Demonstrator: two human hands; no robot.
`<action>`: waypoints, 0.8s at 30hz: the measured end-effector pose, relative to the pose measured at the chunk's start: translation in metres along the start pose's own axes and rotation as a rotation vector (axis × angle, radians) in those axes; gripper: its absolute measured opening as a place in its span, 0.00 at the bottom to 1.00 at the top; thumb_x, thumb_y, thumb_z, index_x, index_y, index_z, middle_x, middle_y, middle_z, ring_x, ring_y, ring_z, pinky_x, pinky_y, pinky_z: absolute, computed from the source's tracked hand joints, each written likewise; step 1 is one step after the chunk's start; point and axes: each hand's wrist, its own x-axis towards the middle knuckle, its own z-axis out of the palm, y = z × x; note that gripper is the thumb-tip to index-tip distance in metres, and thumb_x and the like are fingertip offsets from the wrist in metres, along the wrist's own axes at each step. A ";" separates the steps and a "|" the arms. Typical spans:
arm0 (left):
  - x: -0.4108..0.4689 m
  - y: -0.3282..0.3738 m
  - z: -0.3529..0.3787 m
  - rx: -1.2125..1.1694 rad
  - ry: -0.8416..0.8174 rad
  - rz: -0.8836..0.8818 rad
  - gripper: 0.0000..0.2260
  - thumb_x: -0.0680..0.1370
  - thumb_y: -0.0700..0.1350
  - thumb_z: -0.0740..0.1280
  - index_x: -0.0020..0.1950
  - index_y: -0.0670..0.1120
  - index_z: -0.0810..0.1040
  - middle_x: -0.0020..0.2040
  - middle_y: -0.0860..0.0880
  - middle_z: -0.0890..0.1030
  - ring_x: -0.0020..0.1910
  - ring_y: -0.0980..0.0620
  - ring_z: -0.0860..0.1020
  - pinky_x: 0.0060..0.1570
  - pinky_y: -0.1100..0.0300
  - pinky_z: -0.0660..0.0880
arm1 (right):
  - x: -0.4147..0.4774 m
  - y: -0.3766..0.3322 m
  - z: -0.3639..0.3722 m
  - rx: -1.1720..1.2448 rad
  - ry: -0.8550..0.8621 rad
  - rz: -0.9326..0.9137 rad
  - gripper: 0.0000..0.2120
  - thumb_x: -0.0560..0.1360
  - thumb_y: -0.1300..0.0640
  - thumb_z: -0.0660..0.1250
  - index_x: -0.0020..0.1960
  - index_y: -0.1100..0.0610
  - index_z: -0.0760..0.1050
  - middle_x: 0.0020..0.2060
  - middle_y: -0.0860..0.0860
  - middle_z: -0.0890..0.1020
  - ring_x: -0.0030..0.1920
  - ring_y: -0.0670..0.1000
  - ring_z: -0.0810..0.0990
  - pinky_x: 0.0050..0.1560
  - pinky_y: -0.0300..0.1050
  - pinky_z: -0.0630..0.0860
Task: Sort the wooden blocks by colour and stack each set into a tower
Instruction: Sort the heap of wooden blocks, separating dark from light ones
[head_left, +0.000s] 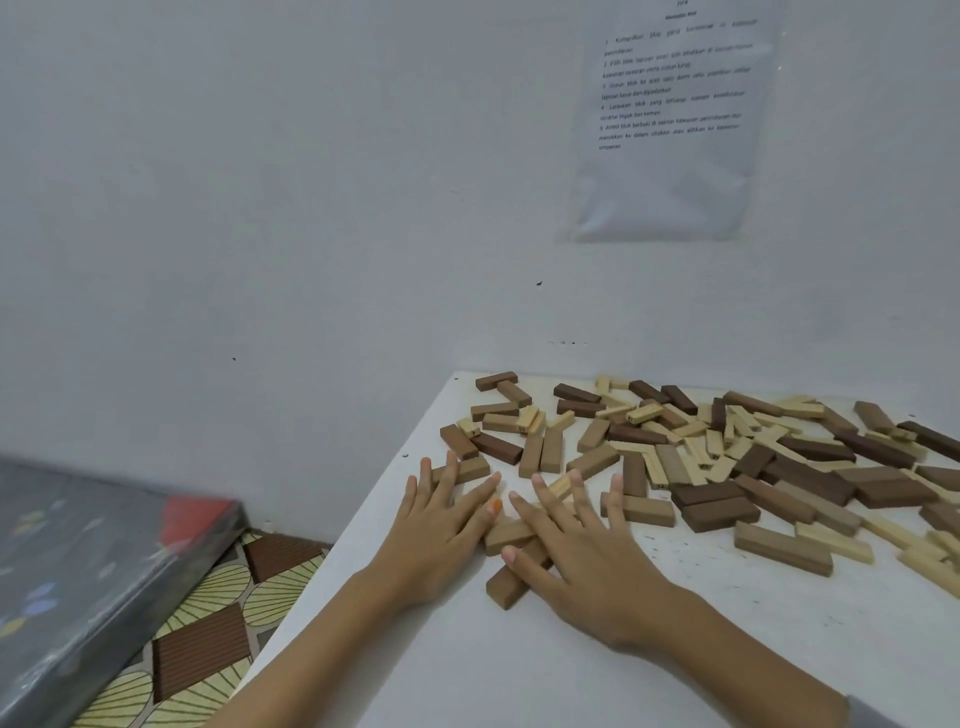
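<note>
Several wooden blocks (727, 452) in pale, mid-brown and dark brown lie scattered flat and mixed across the white table (675, 649). My left hand (441, 514) lies flat with fingers spread near the table's left edge, touching a mid-brown block (470, 470) under its fingertips. My right hand (576, 540) lies flat beside it, fingers straight, resting on a few mid-brown blocks (511, 584), one angled toward me. Neither hand grips anything. No stack of blocks stands anywhere in view.
The table meets a white wall at the back, where a printed sheet (670, 119) hangs. The table's left edge drops to a patterned floor (208, 623). A grey plastic-wrapped flat box (93, 561) lies on the floor at left.
</note>
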 end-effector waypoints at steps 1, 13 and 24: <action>0.005 0.001 0.001 0.004 -0.001 -0.005 0.22 0.82 0.58 0.43 0.77 0.62 0.44 0.77 0.48 0.34 0.75 0.43 0.31 0.73 0.49 0.35 | 0.003 0.004 0.000 -0.015 0.008 0.000 0.43 0.66 0.30 0.27 0.79 0.44 0.40 0.78 0.47 0.41 0.76 0.58 0.32 0.69 0.66 0.26; 0.068 0.004 0.001 -0.084 0.044 -0.059 0.25 0.80 0.62 0.48 0.76 0.64 0.43 0.78 0.46 0.37 0.75 0.41 0.33 0.74 0.45 0.38 | 0.029 0.043 -0.001 -0.044 0.012 0.059 0.42 0.63 0.29 0.23 0.76 0.37 0.35 0.78 0.47 0.39 0.77 0.60 0.36 0.70 0.67 0.30; 0.112 0.006 0.000 -0.054 0.054 -0.017 0.28 0.80 0.62 0.52 0.77 0.62 0.45 0.79 0.47 0.41 0.76 0.40 0.35 0.74 0.46 0.40 | 0.047 0.073 0.010 -0.062 0.045 0.091 0.49 0.59 0.30 0.12 0.77 0.40 0.38 0.79 0.47 0.43 0.78 0.58 0.42 0.72 0.68 0.42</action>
